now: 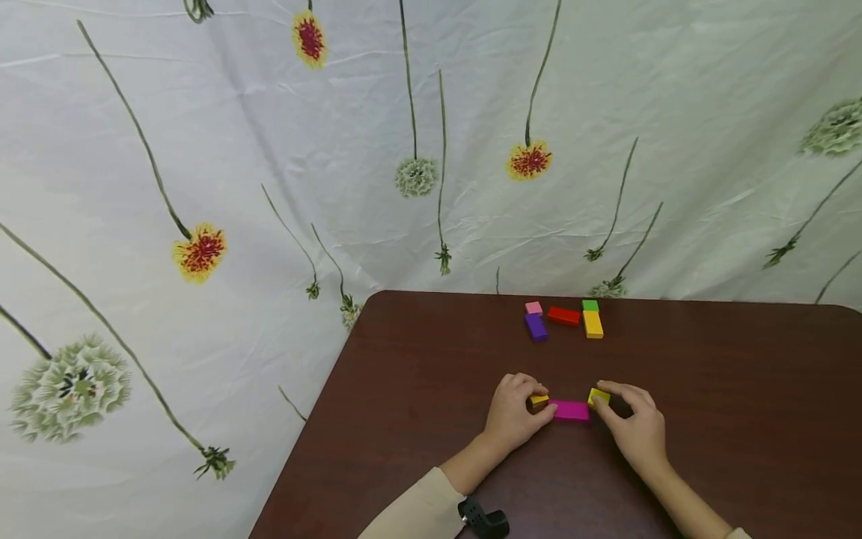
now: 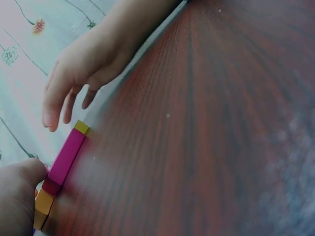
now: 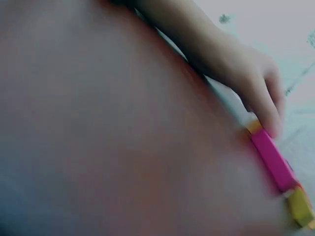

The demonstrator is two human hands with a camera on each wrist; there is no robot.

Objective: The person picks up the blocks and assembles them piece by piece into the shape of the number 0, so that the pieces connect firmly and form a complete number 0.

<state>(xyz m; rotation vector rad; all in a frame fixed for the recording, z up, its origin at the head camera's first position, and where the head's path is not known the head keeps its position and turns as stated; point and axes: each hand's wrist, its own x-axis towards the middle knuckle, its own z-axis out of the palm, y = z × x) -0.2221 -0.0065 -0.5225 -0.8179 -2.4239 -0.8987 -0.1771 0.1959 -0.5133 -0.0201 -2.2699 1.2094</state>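
Note:
A magenta block (image 1: 571, 411) lies on the table between an orange block (image 1: 539, 400) at its left end and a yellow block (image 1: 598, 397) at its right end. My left hand (image 1: 517, 412) arches over the orange block, its thumb touching the magenta block's left end. In the left wrist view, the orange block (image 2: 44, 202) shows uncovered beside the thumb. Thumb and index finger of my right hand (image 1: 636, 427) are spread around the yellow block in the head view. From the left wrist, those fingertips appear raised just off the yellow block (image 2: 81, 128).
Farther back on the brown table (image 1: 431, 419) lie a pink block (image 1: 533, 308), a purple block (image 1: 536, 327), a red block (image 1: 563, 317), a green block (image 1: 590, 305) and an amber block (image 1: 593, 325). A flower-printed cloth (image 1: 337, 150) hangs behind the table's far edge.

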